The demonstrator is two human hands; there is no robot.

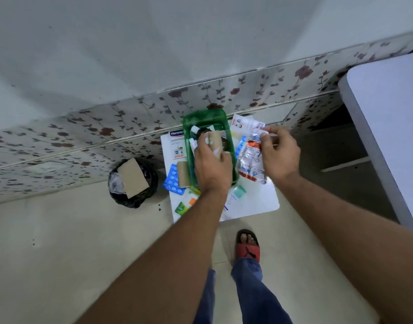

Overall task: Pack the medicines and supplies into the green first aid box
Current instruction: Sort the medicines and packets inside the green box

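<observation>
Two bare hands reaching forward and down over a small white table (259,202), forearms extended. Left hand (211,167) directly above the green first aid box (206,118), fingers wrapped around a tan bandage roll (215,141) with the roll's top poking out past the knuckles. Right hand (279,155) just right of the box, thumb and fingers pinching the upper end of a silver-and-orange blister strip (251,160), hanging down. Box near the table's far edge, against a floral-tiled wall; dark bottle (201,132) and white tube (193,143) inside. One more tan roll (183,173) and one blue blister pack (174,181) at the left edge, one plaster box (177,143) at the far left corner. Black-lined bin (133,181) on the floor, left.
</observation>
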